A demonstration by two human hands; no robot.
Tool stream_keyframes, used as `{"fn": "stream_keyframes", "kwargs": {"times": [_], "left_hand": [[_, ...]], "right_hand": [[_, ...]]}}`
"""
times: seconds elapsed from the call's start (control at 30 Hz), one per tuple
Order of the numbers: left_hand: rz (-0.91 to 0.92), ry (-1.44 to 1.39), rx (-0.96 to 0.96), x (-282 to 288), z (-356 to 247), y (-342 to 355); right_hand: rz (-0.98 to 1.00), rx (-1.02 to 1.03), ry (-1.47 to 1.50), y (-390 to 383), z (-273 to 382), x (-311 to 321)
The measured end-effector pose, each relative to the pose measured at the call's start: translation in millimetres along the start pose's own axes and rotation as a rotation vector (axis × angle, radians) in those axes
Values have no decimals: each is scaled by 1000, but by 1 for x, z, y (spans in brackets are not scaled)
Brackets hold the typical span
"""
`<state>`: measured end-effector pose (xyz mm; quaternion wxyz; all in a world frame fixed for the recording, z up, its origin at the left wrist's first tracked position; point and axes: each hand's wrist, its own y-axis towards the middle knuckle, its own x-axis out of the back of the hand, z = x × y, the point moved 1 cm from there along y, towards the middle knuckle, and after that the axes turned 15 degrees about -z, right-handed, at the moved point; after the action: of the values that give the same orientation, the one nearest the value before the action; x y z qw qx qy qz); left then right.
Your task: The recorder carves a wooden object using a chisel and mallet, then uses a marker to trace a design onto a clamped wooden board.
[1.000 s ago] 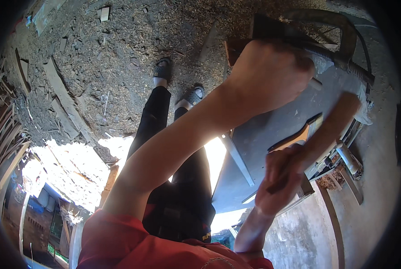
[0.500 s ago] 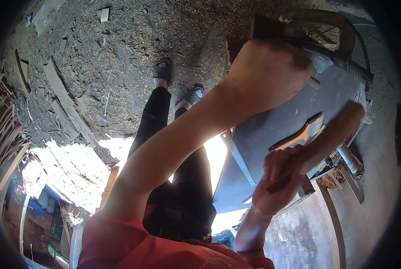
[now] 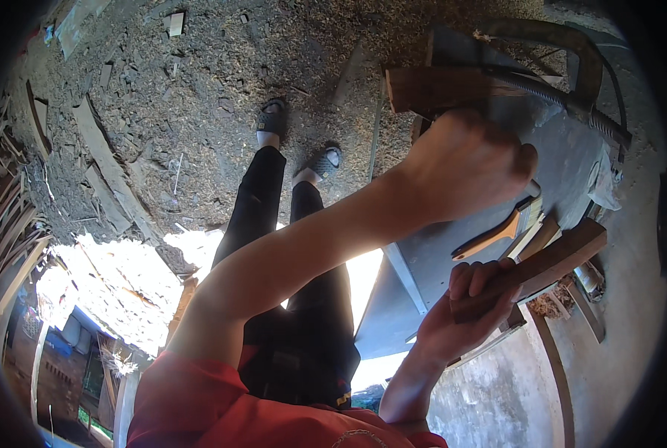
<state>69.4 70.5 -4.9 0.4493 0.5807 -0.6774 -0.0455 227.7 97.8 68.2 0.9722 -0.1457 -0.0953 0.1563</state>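
While its fingers (image 3: 460,278) curl, the right hand (image 3: 464,317) grips wood (image 3: 550,260).

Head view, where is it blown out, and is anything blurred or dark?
In the head view, glare washes out the ground patch at left; the left hand looks soft, the wood in the right hand crisper; and the fisheye rim fades to black.

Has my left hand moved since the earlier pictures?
Yes: the left hand has moved away from the clamp, toward the brush.
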Motion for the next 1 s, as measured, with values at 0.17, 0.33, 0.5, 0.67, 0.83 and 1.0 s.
{"fn": "stream_keyframes", "kwargs": {"times": [0.17,0.33,0.5,0.67,0.83,1.0], "left_hand": [[-64,13,46,0,14,8],[-18,-10,18,5,15,15],[6,-52,15,7,17,15],[27,-88,7,11,19,14],[13,-179,60,12,21,14],[-47,-162,32,10,23,13]], "right_hand": [[-23,2,-33,-2,-4,4],[-15,29,-17,-7,-5,4],[77,228,48,-1,18,-4],[-224,409,123,6,27,-7],[438,174,-148,-15,4,-7],[339,192,-329,-19,-2,-9]]}}
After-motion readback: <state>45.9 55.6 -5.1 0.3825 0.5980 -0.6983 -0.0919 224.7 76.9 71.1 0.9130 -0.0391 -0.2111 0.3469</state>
